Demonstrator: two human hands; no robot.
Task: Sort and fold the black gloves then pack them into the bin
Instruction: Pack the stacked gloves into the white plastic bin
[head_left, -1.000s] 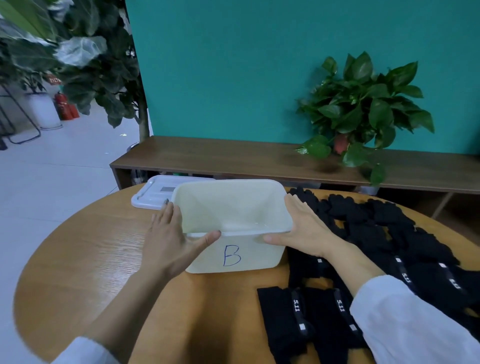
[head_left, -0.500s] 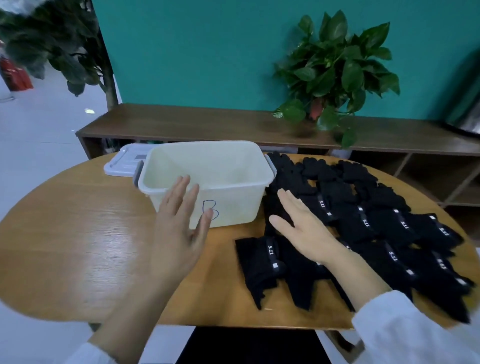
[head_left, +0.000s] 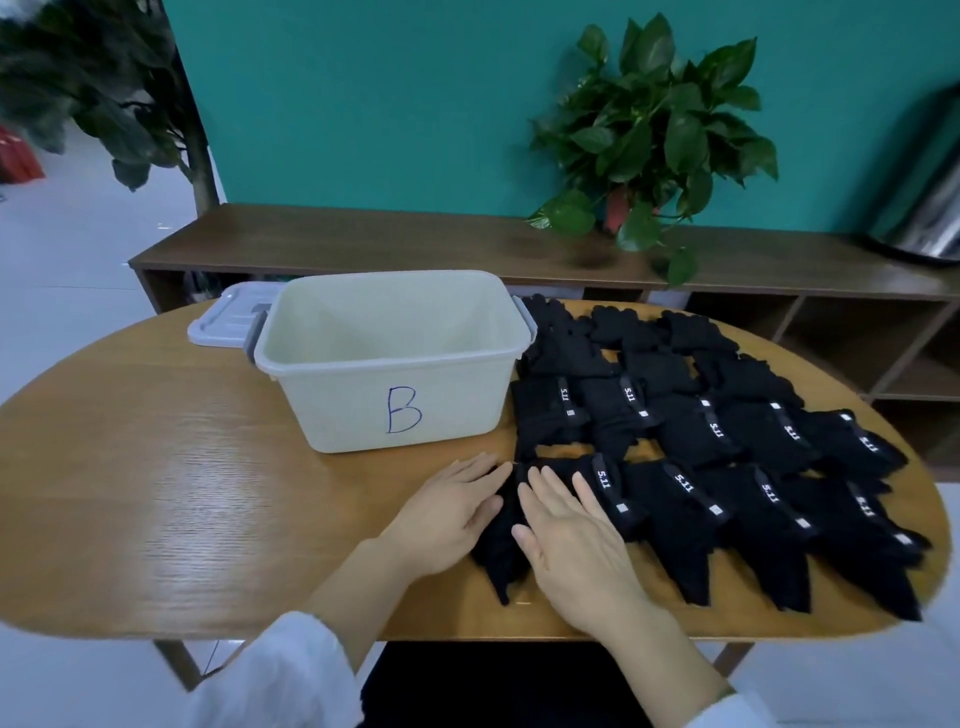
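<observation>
A rounded wooden surface (head_left: 156, 493) fills most of the view, set in front of a teal wall and a long low wooden shelf unit (head_left: 363, 244) that carries a leafy potted plant (head_left: 649, 130). On the right half of the surface lie the black gloves (head_left: 727, 457), spread flat in overlapping rows that run from the far edge to the near edge, many showing a strap with white lettering and a small white tab. To their left, just beside the far rows, stands the bin (head_left: 389, 358), a cream plastic tub with grey handles and a blue letter B written on its near wall; nothing shows inside it. Behind its left corner a grey lid (head_left: 223, 325) lies flat on the surface, partly hidden by the bin. In front of the bin, both hands come in from white sleeves. The left hand (head_left: 447, 514) lies palm down with straight fingers, its fingertips at the left edge of the nearest glove (head_left: 506, 540) in the front row. The right hand (head_left: 571, 535) also lies flat and uncurled, resting on that same glove, close beside the left one, gripping nothing.
</observation>
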